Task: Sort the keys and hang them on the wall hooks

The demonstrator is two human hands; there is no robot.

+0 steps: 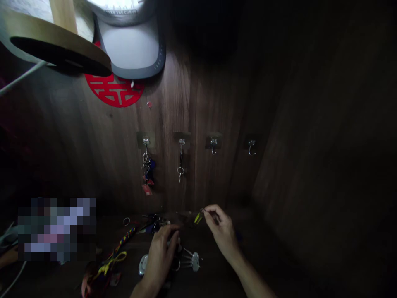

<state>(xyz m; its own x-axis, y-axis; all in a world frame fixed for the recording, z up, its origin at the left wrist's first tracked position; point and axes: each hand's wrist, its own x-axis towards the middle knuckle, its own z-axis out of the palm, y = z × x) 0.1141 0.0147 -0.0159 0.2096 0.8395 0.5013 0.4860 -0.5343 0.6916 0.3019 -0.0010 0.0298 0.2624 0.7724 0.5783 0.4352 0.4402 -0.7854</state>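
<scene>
My right hand [221,227] pinches the ring of a small yellow-green key tag [198,218] between thumb and fingers, a little above the dark surface. Low over the scattered keys is my left hand [163,252], its fingers stretched out and apart, with nothing visible in them. Just right of the left hand lies a bunch of silver keys [194,261] on a ring. A round silver object [143,265] is partly hidden by that hand. Behind the fingertips, dark keys with a blue piece [150,227] lie in a heap.
On the wood panel hang a crowded key bunch on the left hook [146,142] and one key on the second hook [181,142]. The third hook [214,144] and fourth hook [252,145] are bare. A braided cord [127,236] lies left; a cap [133,45] and round wooden base [62,45] overhang.
</scene>
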